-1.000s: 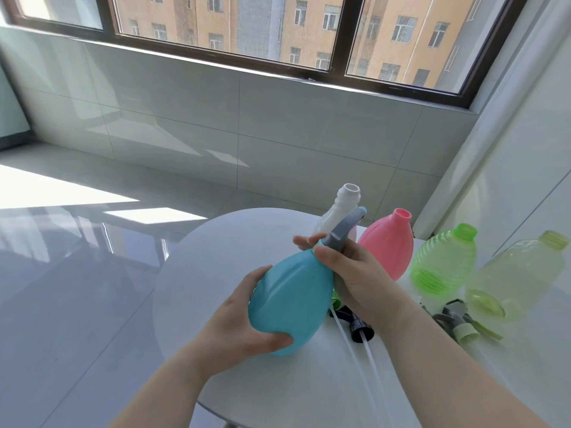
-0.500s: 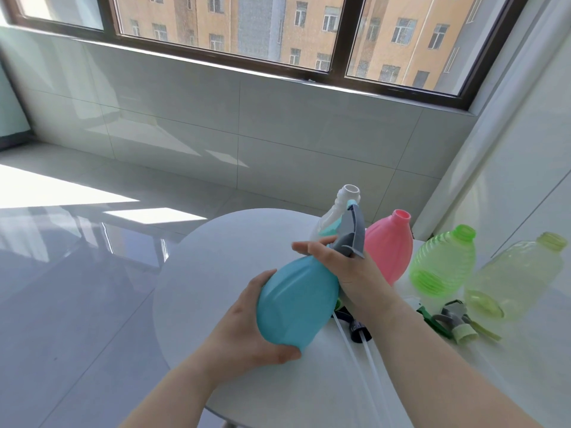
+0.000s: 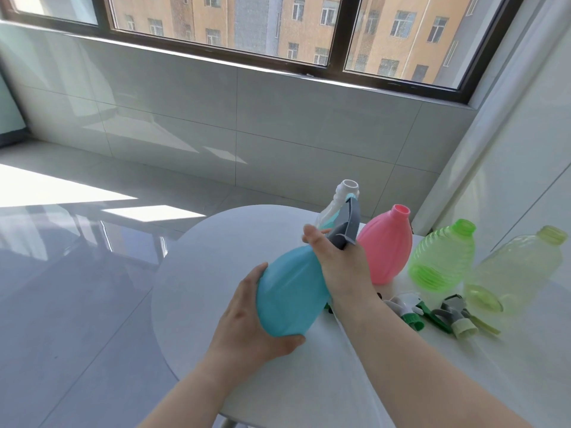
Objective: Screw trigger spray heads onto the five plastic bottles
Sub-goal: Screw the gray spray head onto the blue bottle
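My left hand point(image 3: 251, 319) grips the base of a blue bottle point(image 3: 292, 290), held tilted above the round white table point(image 3: 216, 251). My right hand point(image 3: 338, 262) wraps the bottle's neck and the collar of a grey-and-blue trigger spray head point(image 3: 347, 223) sitting on it. Behind stand a white bottle point(image 3: 343, 194) and a pink bottle point(image 3: 386, 245), both with bare necks. A green bottle point(image 3: 441, 254) and a pale yellow-green bottle point(image 3: 516, 268) lie on their sides at the right. Loose spray heads point(image 3: 432, 313) with thin tubes lie near my right forearm.
The table's curved edge runs along the left and front, with glossy grey floor below. A tiled wall under a dark-framed window is behind. A white wall and panel close off the right side, close to the lying bottles.
The blue bottle has tilted up and shifted slightly right. My right hand has turned on the neck, and the spray head's nozzle has swung from pointing up-right to more upright.
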The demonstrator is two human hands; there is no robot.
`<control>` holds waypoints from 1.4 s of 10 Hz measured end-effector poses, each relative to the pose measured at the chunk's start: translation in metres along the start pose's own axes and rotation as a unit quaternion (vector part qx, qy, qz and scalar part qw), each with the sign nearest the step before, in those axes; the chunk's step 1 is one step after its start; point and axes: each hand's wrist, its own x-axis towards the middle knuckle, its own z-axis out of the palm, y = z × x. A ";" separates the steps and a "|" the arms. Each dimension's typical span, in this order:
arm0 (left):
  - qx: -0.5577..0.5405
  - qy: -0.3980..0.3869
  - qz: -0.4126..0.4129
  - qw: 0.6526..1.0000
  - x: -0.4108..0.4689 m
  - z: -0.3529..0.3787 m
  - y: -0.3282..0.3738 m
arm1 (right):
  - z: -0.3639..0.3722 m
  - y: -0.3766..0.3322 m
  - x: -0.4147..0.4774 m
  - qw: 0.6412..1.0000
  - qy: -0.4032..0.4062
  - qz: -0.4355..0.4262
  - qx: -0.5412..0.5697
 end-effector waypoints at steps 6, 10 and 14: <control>0.333 -0.004 -0.045 0.942 0.024 -0.044 -0.034 | 0.041 -0.027 0.066 0.975 -0.075 -0.153 -0.142; 0.383 -0.036 -0.062 0.921 0.024 -0.042 -0.038 | 0.074 0.006 0.095 0.967 -0.083 -0.142 -0.192; 0.367 -0.031 -0.058 0.928 0.024 -0.044 -0.037 | 0.052 0.004 0.079 0.967 -0.092 -0.113 -0.209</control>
